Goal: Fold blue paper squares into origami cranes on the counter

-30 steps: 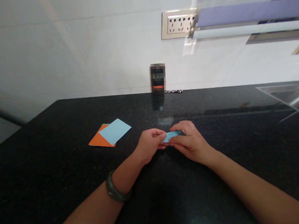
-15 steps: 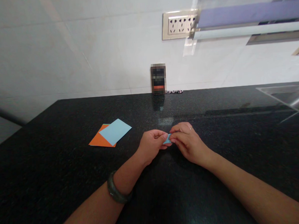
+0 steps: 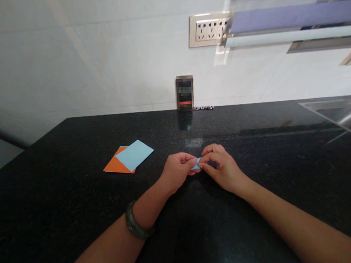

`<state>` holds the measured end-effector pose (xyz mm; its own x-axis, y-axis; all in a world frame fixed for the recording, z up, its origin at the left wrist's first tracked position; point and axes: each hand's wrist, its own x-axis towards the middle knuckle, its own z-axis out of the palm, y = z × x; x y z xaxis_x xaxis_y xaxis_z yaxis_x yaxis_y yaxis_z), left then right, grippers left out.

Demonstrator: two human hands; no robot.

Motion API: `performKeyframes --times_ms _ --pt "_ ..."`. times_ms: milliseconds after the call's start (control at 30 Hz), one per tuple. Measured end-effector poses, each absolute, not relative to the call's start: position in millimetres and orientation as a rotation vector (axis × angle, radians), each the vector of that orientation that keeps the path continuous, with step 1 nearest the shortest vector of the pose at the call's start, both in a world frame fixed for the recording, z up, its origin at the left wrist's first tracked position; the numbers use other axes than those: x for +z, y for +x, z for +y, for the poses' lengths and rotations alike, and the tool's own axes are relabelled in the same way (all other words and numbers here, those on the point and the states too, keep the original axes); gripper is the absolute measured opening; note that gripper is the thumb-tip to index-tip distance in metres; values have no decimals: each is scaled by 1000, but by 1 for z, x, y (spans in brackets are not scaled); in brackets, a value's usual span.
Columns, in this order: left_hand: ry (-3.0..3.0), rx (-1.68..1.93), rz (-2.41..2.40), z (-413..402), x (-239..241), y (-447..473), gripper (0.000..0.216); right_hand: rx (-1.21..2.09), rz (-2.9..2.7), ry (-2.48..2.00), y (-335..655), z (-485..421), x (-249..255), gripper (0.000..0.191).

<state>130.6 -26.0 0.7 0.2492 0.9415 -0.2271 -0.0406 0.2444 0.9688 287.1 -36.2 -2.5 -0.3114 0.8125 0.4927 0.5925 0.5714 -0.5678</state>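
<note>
A small folded piece of light blue paper (image 3: 196, 164) is held between my two hands, low over the black countertop (image 3: 173, 210). My left hand (image 3: 179, 169) pinches its left side, thumb on top and fingers beneath. On the right edge, the thumb and index finger of my right hand (image 3: 221, 166) grip the paper, while its other fingers curl behind. Much of the folded paper is hidden by the fingers. To the left lie flat sheets, a light blue sheet (image 3: 135, 154) overlapping an orange sheet (image 3: 118, 164).
Against the tiled wall (image 3: 116, 64) leans a phone-like dark object (image 3: 185, 92), blurred out, with a beaded strap (image 3: 204, 108) beside it. A wall socket (image 3: 208, 29) is above. At the far right is a sink edge (image 3: 324, 116).
My right thumb and fingertips have shifted slightly on the folded paper, and its right part now looks more angled. My left hand has kept its hold. The view has moved very little.
</note>
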Motion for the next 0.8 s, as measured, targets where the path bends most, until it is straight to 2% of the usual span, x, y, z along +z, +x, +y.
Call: performKeyframes --times_ms 200,433,633,800 --pt "1076 894 1084 -26 1 131 9 456 -1951 -1148 287 -36 -4 7" --pt "1085 889 1084 -28 2 131 13 952 -1681 -1168 287 -35 -11 35" --pt "1138 900 986 -28 -6 128 38 1107 -1551 -1118 285 -34 -10 34" --pt "1143 922 1009 -28 -6 128 38 1178 -1494 -1111 286 -32 -9 34"
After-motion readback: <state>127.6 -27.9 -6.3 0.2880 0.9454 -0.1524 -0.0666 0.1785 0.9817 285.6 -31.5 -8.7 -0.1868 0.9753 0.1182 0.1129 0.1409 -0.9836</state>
